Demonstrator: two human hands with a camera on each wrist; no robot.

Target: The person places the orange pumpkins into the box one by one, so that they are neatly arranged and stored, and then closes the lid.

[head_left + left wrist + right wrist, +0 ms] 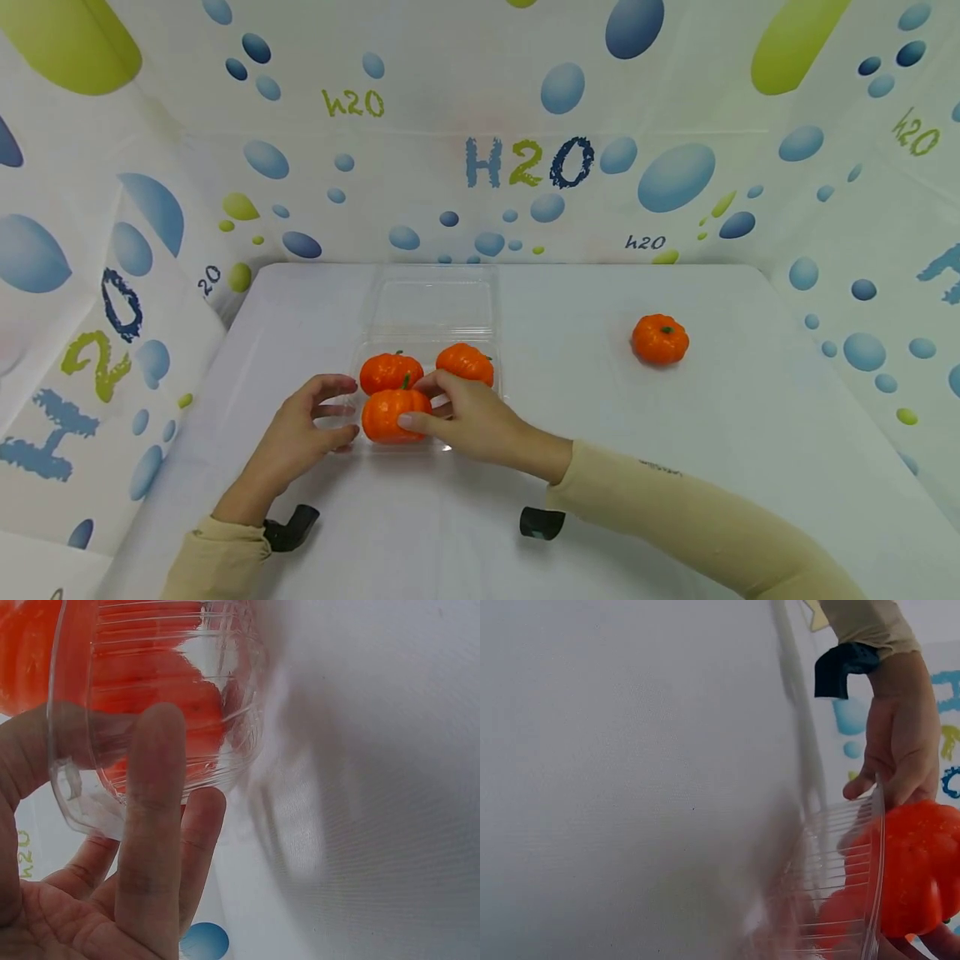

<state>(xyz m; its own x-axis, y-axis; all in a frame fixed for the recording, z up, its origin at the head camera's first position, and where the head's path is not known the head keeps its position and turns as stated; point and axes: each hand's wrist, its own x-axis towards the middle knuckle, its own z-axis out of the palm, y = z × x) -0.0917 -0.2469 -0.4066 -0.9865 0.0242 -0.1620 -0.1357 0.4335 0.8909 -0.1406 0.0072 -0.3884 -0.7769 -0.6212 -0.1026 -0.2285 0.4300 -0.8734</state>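
My right hand grips a small orange toy pumpkin with a green stem, thumb on its near face. The pumpkin is at the front left of a clear plastic box, whose lid is folded back. Behind it in the box are another pumpkin at left and one at right, partly covered by my right hand. My left hand is at the box's left side, fingers spread and loosely bent; in the left wrist view its fingers overlap the clear wall. Whether they press it is unclear.
One more pumpkin sits apart on the white table, to the right. Printed cloth walls with blue and green drops stand behind and at both sides. A black wrist camera is strapped at the left sleeve.
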